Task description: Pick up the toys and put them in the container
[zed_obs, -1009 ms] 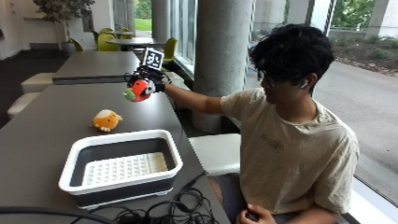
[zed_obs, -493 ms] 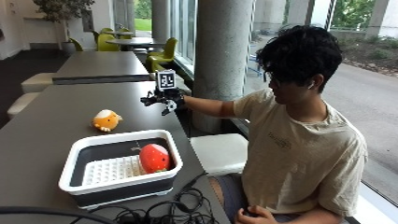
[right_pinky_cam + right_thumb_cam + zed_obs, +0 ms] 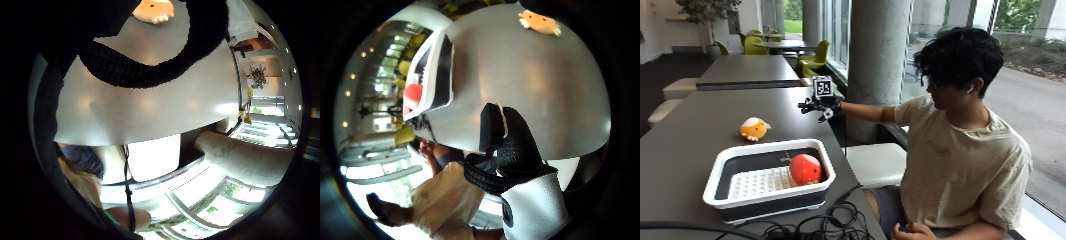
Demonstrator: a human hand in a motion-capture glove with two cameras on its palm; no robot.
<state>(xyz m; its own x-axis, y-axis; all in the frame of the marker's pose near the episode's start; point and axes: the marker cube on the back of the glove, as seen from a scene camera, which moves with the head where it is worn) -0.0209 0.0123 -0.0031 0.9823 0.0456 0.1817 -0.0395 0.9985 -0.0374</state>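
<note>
I find the red strawberry-shaped toy (image 3: 805, 169) lying in the white-rimmed dark plastic container (image 3: 720, 186), my gloved right hand (image 3: 817, 106) released and empty above the table — next, grasp the orange-and-white plush toy (image 3: 754, 128) beyond the container.

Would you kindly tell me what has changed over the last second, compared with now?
The red toy has left the gloved right hand and now lies in the container. The hand, which held it up a second ago, is empty and hangs over the table beyond the container. The orange toy has stayed where it was on the table.
</note>
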